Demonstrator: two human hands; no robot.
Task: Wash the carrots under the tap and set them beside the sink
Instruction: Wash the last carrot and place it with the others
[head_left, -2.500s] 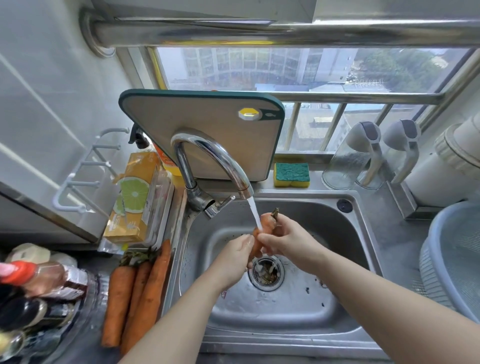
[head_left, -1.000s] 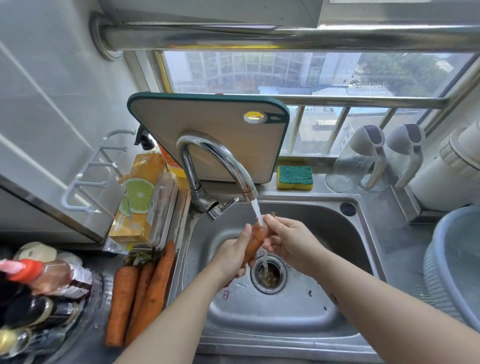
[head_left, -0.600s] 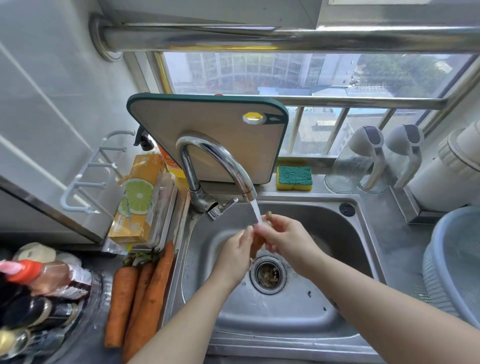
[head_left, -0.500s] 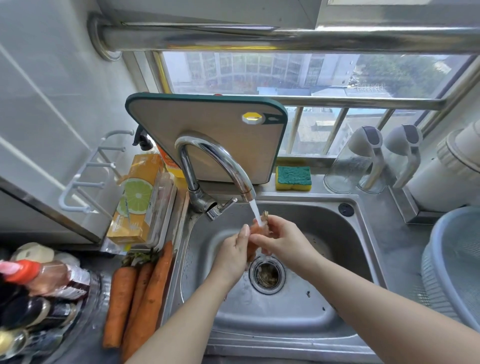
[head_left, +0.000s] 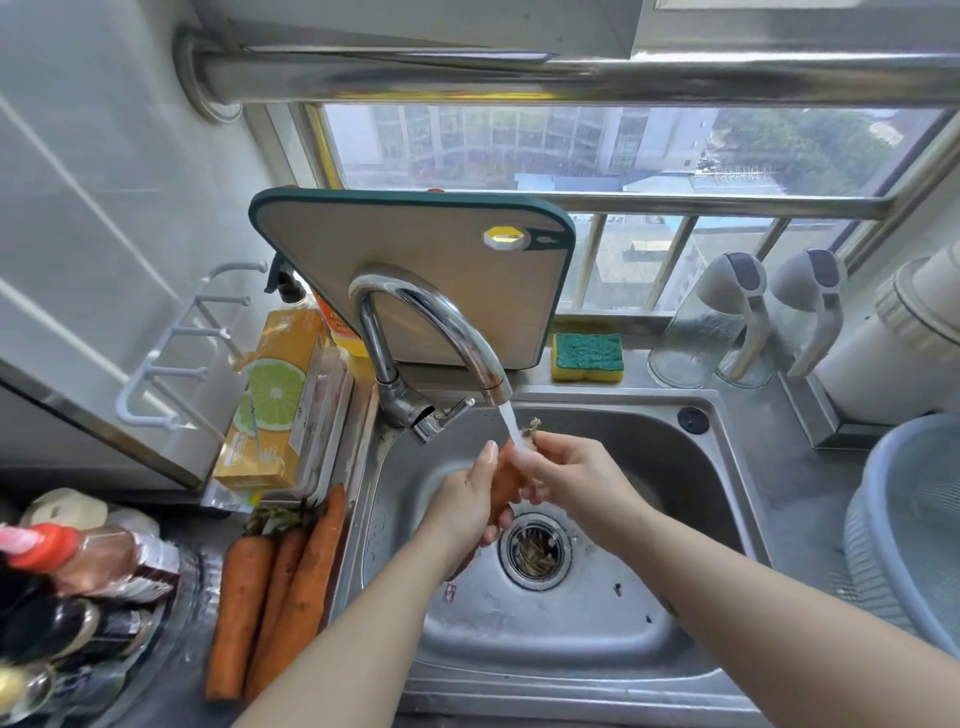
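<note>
Over the steel sink (head_left: 691, 519) I hold one orange carrot (head_left: 503, 486) under the running tap (head_left: 441, 332). My right hand (head_left: 571, 475) grips its stem end, where the water stream lands. My left hand (head_left: 467, 501) wraps around the lower part, hiding most of it. Three more carrots (head_left: 280, 587) lie side by side on the counter left of the sink, leafy ends pointing away from me.
A cutting board (head_left: 415, 270) leans behind the tap, a sponge (head_left: 587, 356) to its right. An orange box (head_left: 275, 400) sits on a tray at the left, bottles (head_left: 67, 582) at the near left. Two glass jugs (head_left: 722, 322) and a blue basin (head_left: 909, 530) stand at the right.
The carrot has stayed under the stream while my left hand slid up and down along it, rubbing. My right hand has kept hold of the stem end.
</note>
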